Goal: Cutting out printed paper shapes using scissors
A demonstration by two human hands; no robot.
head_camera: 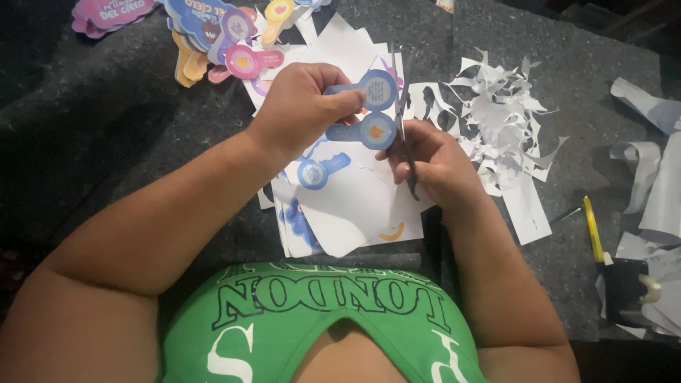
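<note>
Dark grey felt-like cloth (106, 135) is covering the worktop, and paper is lying all over it. Near the far edge, towards the far left corner, a heap of finished coloured cut-outs (213, 35) is piling up; right of centre a loose mound of white paper trimmings (496, 120) is sitting, and a stack of printed sheets (340, 206) is lying under the hands, close to the near edge. By the right edge a yellow pencil-like stick (592, 228) is resting beside more curled strips.

The left hand (298, 106) is closed, pinching a blue printed paper piece (370, 110) with two round shapes between thumb and fingertips, holding it raised above the stack. The right hand (440, 167) is closed around the handles of a pair of scissors (403, 120), the blades pointing away from the person and running along the right side of the blue piece; whether the blades are parted cannot be told.

The paper piece is looking very light, thin and floppy, and likely easy to tear or crease. Judging by this, a pinch close to the cutting line, on the printed part rather than the white margin, is keeping it steadiest.
</note>
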